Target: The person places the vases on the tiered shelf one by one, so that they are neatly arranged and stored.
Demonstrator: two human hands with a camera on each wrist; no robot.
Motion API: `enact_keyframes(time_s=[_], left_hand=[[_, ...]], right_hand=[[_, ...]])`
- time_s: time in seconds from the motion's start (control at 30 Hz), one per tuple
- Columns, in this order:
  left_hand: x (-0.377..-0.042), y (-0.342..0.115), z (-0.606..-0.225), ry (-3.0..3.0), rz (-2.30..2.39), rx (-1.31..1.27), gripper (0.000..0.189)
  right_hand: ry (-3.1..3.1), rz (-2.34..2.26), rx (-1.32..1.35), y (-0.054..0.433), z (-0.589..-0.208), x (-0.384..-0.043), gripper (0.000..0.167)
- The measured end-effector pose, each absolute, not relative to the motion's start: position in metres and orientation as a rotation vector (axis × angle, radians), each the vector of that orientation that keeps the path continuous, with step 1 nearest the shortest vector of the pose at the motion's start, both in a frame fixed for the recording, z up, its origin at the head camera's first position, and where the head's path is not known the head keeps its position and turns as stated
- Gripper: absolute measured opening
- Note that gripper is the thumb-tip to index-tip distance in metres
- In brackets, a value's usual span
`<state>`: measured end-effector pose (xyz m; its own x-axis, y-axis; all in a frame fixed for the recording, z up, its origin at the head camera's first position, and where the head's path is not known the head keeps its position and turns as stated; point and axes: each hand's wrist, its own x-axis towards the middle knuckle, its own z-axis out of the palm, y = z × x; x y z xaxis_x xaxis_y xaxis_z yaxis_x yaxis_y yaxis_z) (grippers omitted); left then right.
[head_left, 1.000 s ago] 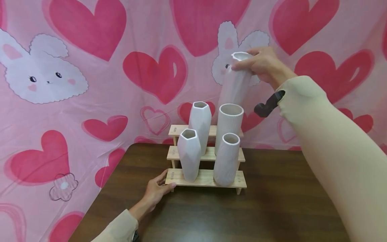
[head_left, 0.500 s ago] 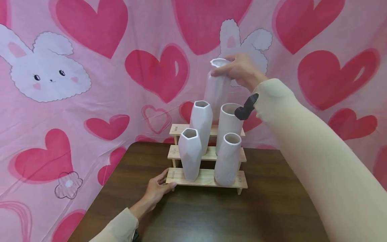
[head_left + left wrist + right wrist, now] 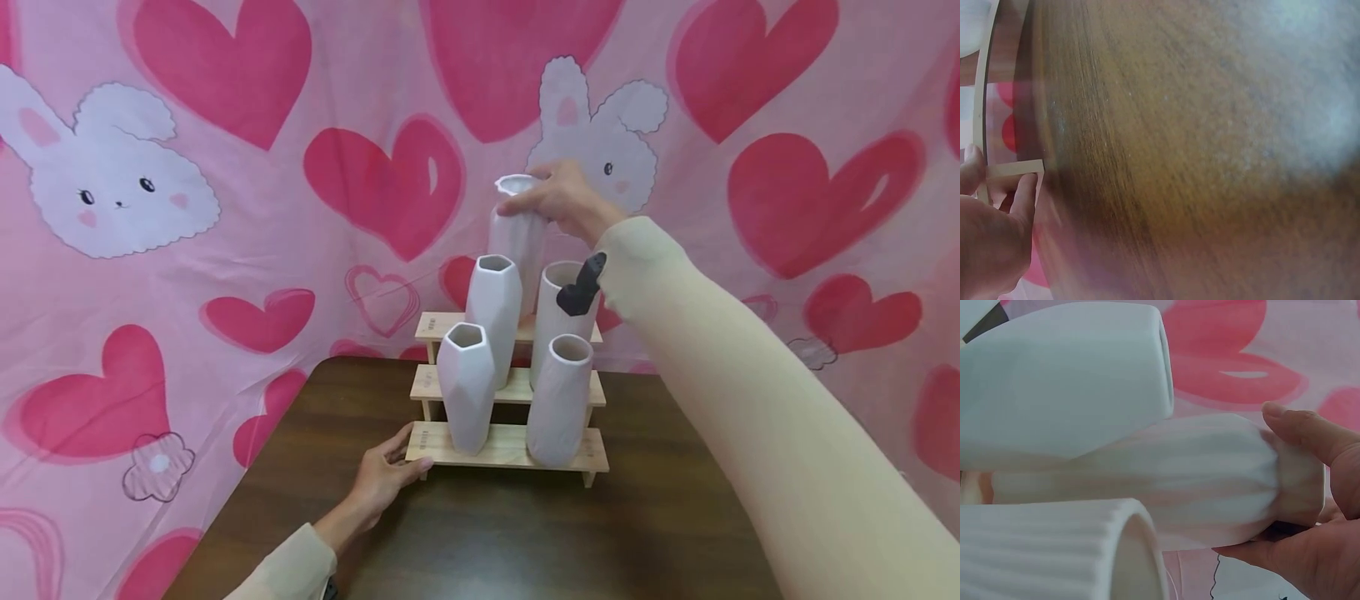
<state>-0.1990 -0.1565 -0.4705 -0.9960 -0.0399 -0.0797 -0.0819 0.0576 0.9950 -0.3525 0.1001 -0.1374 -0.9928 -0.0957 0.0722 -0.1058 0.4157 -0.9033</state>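
In the head view a three-tier wooden stand bears several white vases. My left hand grips the left end of its lowest step; in the left wrist view the fingers lie by the stand's leg. My right hand holds a white fluted vase by its neck, upright over the top step. Its base is mostly hidden behind a faceted vase on the middle step. Right of that stands a ribbed vase. The bottom step carries another faceted vase and a round-mouthed vase.
The stand is on a dark brown wooden table. A pink cloth with hearts and rabbits hangs right behind the table. In the right wrist view, the ribbed and faceted vases crowd close to the held vase.
My right hand has carried the fluted vase left and down, from above the ribbed vase to behind the middle faceted one. It has straightened from a tilt. My left hand has kept its grip.
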Motion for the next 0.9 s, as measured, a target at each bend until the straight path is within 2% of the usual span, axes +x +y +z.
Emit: enact_keyframes(time_s=[0.57, 0.9], left_hand=[[-0.2003, -0.1539, -0.4689, 2.25, 2.137, -0.147, 0.072], [-0.2005, -0.1529, -0.4682, 2.245, 2.127, -0.139, 0.073]], right_hand=[[-2.794, 1.571, 0.266, 0.0943, -0.1432, -0.3583, 0.068], [-2.85, 1.545, 0.378, 0.0984, -0.1456, -0.3611, 0.077]])
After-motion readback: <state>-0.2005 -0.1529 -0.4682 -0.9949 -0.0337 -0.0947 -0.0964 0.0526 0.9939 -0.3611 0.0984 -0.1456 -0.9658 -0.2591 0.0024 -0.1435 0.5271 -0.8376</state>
